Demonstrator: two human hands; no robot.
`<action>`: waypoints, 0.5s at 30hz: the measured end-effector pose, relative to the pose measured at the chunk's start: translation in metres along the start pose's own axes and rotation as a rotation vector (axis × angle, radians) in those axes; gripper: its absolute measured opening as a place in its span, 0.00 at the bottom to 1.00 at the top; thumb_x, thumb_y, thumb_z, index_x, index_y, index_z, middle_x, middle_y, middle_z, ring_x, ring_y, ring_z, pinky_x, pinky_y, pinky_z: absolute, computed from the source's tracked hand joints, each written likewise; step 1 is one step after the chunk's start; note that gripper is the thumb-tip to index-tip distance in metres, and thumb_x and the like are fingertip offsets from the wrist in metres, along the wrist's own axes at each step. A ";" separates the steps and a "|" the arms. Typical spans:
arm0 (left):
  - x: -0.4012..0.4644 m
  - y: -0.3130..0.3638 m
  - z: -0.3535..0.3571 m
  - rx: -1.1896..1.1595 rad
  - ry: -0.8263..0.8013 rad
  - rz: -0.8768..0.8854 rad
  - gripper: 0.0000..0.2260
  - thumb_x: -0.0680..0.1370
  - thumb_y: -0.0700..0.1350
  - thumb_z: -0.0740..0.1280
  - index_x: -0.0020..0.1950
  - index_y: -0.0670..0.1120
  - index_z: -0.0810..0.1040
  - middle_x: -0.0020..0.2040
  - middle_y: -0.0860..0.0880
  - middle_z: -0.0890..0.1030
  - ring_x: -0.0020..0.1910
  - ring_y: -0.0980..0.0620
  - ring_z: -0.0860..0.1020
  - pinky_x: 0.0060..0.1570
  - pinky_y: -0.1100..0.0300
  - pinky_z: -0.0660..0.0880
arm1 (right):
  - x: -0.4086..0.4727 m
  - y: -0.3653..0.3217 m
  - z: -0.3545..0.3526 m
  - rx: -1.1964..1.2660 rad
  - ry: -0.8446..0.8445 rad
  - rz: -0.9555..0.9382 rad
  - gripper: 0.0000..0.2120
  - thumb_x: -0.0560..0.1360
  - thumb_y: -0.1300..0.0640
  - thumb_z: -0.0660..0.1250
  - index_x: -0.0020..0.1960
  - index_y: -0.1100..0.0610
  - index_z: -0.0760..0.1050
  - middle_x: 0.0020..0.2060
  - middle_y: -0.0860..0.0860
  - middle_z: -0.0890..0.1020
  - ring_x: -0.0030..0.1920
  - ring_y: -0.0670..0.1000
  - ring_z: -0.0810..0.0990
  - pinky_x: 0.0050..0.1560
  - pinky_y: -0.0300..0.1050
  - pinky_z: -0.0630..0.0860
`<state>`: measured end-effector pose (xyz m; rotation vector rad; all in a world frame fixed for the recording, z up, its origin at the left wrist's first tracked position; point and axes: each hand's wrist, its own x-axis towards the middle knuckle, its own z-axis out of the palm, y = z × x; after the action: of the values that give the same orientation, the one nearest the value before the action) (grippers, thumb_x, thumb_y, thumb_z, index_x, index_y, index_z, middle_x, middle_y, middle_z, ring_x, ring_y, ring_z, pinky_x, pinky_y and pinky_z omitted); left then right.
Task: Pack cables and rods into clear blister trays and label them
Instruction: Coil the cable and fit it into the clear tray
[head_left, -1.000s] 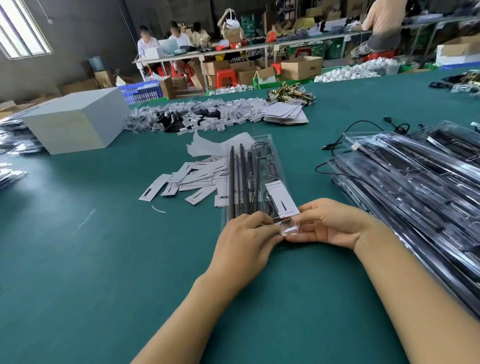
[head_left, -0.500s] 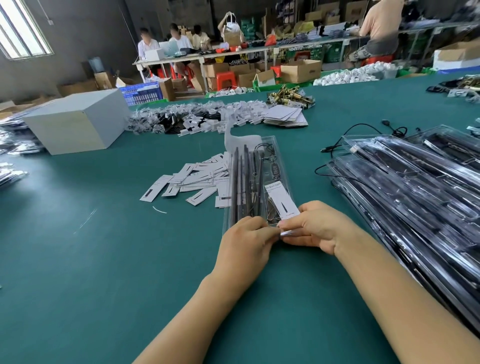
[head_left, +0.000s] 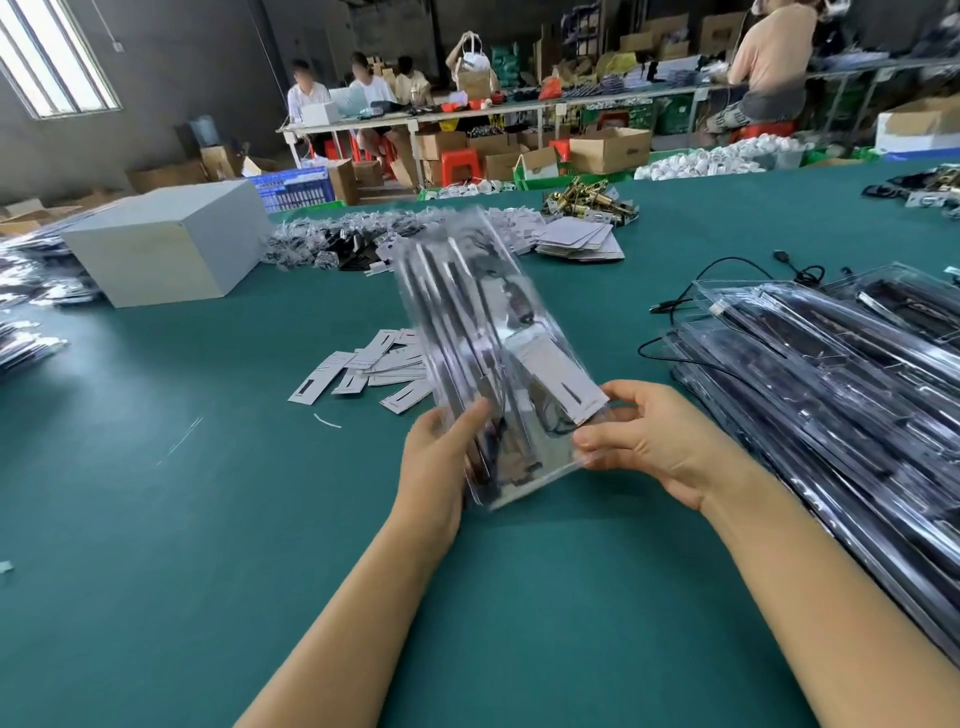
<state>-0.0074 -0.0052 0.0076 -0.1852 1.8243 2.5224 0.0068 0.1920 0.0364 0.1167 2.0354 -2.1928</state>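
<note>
A clear blister tray (head_left: 483, 332) is lifted off the green table and tilted up, blurred by motion. Dark rods and a coiled black cable lie inside it, with a white label card (head_left: 558, 379) near its lower right. My left hand (head_left: 439, 457) grips the tray's lower left edge, thumb on the front. My right hand (head_left: 654, 441) pinches the lower right corner just below the card.
A stack of filled clear trays (head_left: 831, 395) covers the right side, with a loose black cable (head_left: 727, 275) beyond it. Loose white label cards (head_left: 363, 369) lie left of the tray. A grey box (head_left: 166, 241) stands at the back left. People sit at a far bench.
The tray lay flat on the table with both hands pressing at its near end. Now both hands have raised it and tipped it upright towards me.
</note>
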 end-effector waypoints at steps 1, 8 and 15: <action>0.000 0.001 0.001 -0.151 -0.051 -0.041 0.17 0.77 0.38 0.68 0.65 0.36 0.72 0.57 0.40 0.81 0.51 0.45 0.82 0.54 0.47 0.79 | 0.000 0.000 0.000 -0.048 0.012 -0.035 0.18 0.68 0.75 0.70 0.54 0.59 0.76 0.39 0.59 0.83 0.35 0.53 0.82 0.34 0.42 0.80; 0.000 -0.002 0.007 -0.440 -0.103 -0.134 0.21 0.77 0.28 0.60 0.67 0.45 0.65 0.57 0.40 0.80 0.58 0.40 0.77 0.56 0.36 0.74 | 0.002 0.004 0.003 -0.087 0.175 -0.169 0.19 0.71 0.73 0.69 0.54 0.55 0.71 0.34 0.57 0.81 0.32 0.54 0.78 0.35 0.44 0.80; 0.002 -0.003 0.009 -0.511 -0.170 -0.064 0.19 0.78 0.28 0.59 0.63 0.48 0.67 0.51 0.44 0.82 0.47 0.48 0.81 0.50 0.42 0.79 | 0.003 0.006 0.007 -0.048 0.207 -0.132 0.17 0.71 0.72 0.69 0.51 0.53 0.73 0.39 0.61 0.81 0.34 0.55 0.79 0.35 0.43 0.80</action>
<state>-0.0096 0.0040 0.0069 -0.0329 1.0731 2.8012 0.0047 0.1843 0.0302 0.2189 2.2643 -2.2926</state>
